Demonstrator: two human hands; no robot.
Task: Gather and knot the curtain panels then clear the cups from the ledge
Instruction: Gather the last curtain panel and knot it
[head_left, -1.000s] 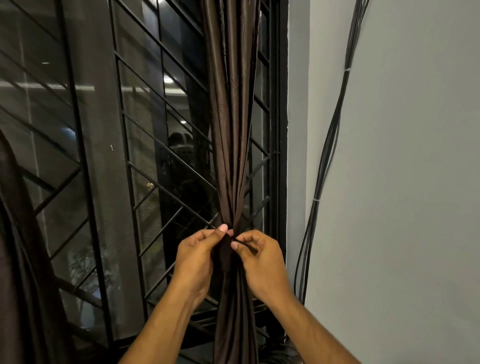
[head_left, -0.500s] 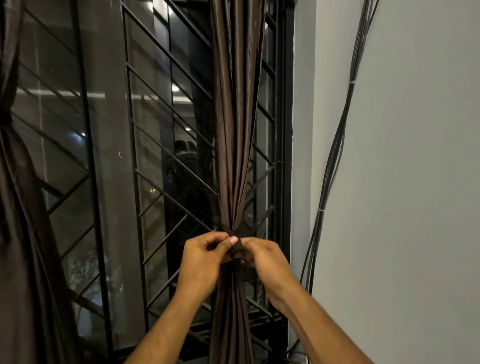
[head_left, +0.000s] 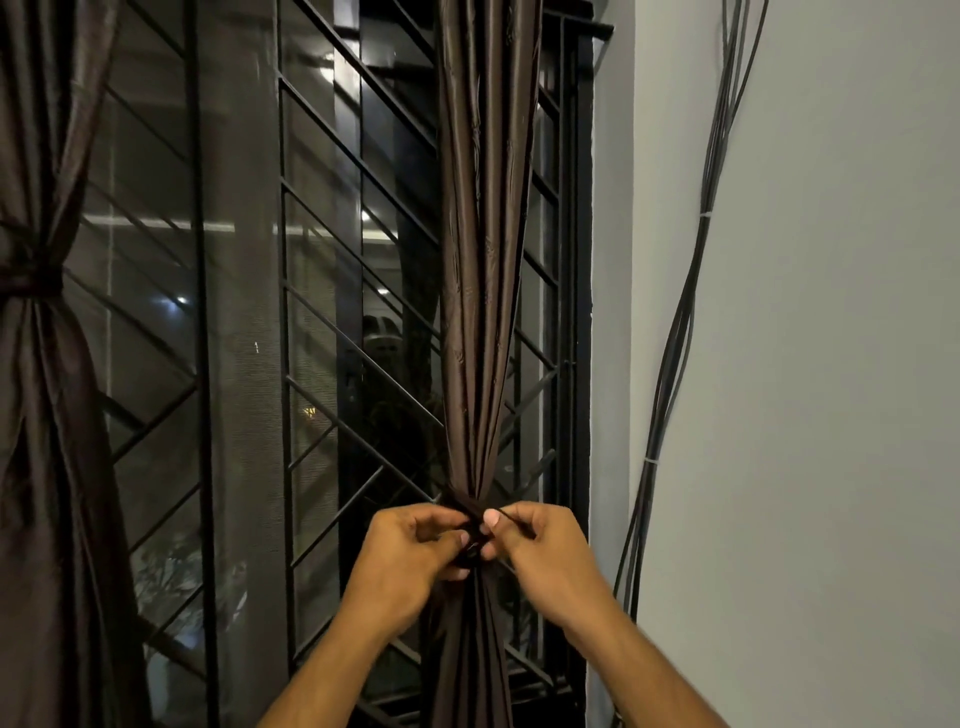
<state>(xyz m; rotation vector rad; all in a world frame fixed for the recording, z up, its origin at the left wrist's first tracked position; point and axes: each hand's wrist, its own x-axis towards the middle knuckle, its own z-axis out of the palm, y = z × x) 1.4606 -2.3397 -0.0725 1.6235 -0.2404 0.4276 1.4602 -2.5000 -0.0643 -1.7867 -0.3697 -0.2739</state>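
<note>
A dark brown curtain panel (head_left: 485, 260) hangs gathered into a narrow bundle in front of the barred window. Its cinched waist (head_left: 465, 506) sits just above my hands, wrapped by a dark tie band. My left hand (head_left: 410, 558) pinches the band from the left with curled fingers. From the right, my right hand (head_left: 540, 556) pinches the same band between thumb and forefinger. A second brown curtain panel (head_left: 47, 415) hangs at the far left, tied at its waist (head_left: 31, 278). No cups or ledge are in view.
A black metal window grille (head_left: 322, 312) with slanted bars stands behind the curtain, with dark glass and reflections beyond. A grey wall (head_left: 831, 364) fills the right side. A bundle of black cables (head_left: 680, 332) runs down that wall close to my right forearm.
The view has tilted so the tied left panel now shows. My hands have shifted slightly apart on the tie band, and my right thumb now points up at the waist.
</note>
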